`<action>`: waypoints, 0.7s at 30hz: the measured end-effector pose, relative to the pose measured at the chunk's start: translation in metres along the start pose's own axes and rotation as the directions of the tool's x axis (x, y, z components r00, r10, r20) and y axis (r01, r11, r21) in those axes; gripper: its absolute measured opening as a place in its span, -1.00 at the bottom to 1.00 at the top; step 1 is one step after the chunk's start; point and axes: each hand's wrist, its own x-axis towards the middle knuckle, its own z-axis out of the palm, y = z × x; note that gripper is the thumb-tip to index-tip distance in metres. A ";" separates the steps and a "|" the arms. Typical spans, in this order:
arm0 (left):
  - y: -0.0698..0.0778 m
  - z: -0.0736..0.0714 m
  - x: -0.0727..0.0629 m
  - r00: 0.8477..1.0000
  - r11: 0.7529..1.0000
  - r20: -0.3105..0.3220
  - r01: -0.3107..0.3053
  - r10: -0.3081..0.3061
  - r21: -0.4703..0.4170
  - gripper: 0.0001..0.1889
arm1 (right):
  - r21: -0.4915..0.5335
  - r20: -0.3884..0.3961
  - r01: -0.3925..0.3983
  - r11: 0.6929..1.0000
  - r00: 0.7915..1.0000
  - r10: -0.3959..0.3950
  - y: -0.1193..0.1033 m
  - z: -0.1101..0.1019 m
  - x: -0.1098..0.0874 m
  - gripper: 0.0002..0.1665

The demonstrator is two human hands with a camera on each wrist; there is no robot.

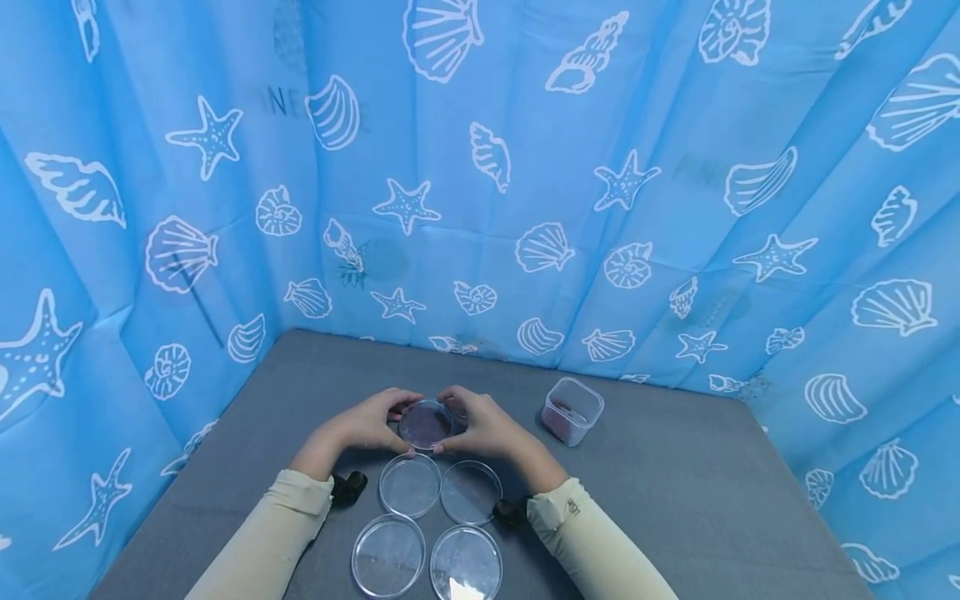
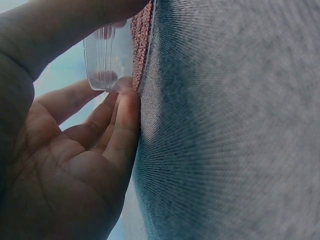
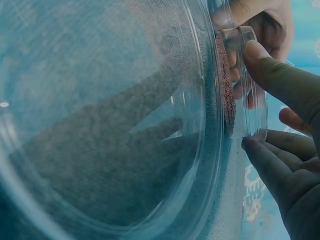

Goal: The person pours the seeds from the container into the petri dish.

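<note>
Fingers (image 2: 126, 122) round one dish (image 1: 426, 427), perhaps lidded, four clear dishes (image 1: 388, 557), one tub (image 1: 562, 424)

From the head, we are looking forward and down over the grey cloth-covered desk (image 1: 675, 492) toward the blue shell-printed curtain (image 1: 450, 242). From both wrists, we are peering close, low and sideways; in every view we are seeing the round clear plastic dish of reddish granules (image 1: 426, 424).

Faint letters (image 1: 279, 101) reading "INE" stand on the blue curtain (image 1: 442, 154); the right sleeve (image 1: 600, 542) bears a small illegible marking (image 1: 573, 507).
</note>
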 end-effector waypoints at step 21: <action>-0.001 0.001 0.001 1.000 1.000 -0.009 -0.001 0.001 0.005 0.01 | 0.019 -0.030 0.024 1.000 0.999 -0.024 0.003 -0.002 0.001 -0.13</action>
